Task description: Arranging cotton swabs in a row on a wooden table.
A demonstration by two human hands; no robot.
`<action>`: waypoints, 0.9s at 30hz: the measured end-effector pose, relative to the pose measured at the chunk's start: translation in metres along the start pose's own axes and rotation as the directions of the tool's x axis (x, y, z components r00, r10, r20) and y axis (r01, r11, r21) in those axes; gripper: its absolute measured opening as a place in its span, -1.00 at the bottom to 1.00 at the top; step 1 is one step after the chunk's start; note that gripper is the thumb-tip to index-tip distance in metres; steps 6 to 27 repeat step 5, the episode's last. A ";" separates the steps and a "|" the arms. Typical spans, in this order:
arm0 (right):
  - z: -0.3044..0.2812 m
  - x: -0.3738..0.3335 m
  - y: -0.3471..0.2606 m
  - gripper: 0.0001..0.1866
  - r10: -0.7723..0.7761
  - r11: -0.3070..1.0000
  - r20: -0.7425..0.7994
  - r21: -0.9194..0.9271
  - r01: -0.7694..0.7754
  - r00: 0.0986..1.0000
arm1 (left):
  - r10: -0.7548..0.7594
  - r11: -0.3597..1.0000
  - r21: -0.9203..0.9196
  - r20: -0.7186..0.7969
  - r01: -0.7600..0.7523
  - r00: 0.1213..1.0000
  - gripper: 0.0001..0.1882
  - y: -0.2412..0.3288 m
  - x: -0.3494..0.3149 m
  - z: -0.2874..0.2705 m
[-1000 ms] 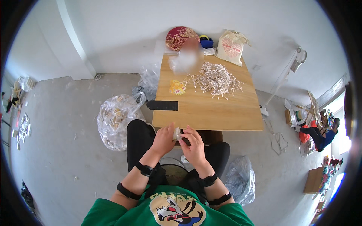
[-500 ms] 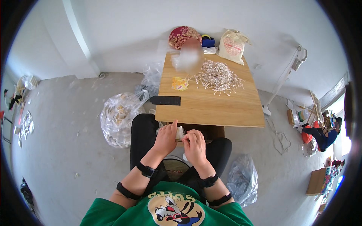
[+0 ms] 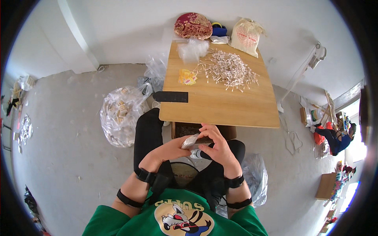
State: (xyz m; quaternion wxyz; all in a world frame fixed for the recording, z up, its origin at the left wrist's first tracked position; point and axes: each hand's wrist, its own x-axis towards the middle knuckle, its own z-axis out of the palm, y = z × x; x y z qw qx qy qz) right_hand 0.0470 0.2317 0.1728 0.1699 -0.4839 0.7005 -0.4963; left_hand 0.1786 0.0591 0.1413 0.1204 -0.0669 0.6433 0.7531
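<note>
My left hand (image 3: 170, 150) grips a small clear plastic packet (image 3: 190, 141) with whitish contents, in front of the table edge and above my lap. My right hand (image 3: 219, 148) is just right of the packet, its thumb and fingers apart, the fingertips close to the packet's upper end; whether they touch it I cannot tell. On the wooden table (image 3: 220, 110) beyond lies a loose heap of cotton swabs (image 3: 232, 70). Several small yellow cards (image 3: 187, 77) lie left of the heap, and a stack of clear plastic bags (image 3: 193, 50) lies behind them.
A black strip (image 3: 171, 96) juts over the table's left edge. An open brown box (image 3: 185, 130) is under the front edge. A large clear bag (image 3: 120, 114) of small packages stands at left. A cloth bag (image 3: 247, 37) and red patterned cushion (image 3: 193, 26) sit at the back.
The right hand has opened and moved right from its pinch beside the packet. My left hand has turned, its fingers now around the packet. The table appears higher in view.
</note>
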 end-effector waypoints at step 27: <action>-0.011 0.013 0.005 -0.69 0.062 0.975 0.239 0.191 -0.110 0.969 | -0.002 0.993 -0.117 0.177 0.023 0.984 -0.39 -0.023 0.005 -0.008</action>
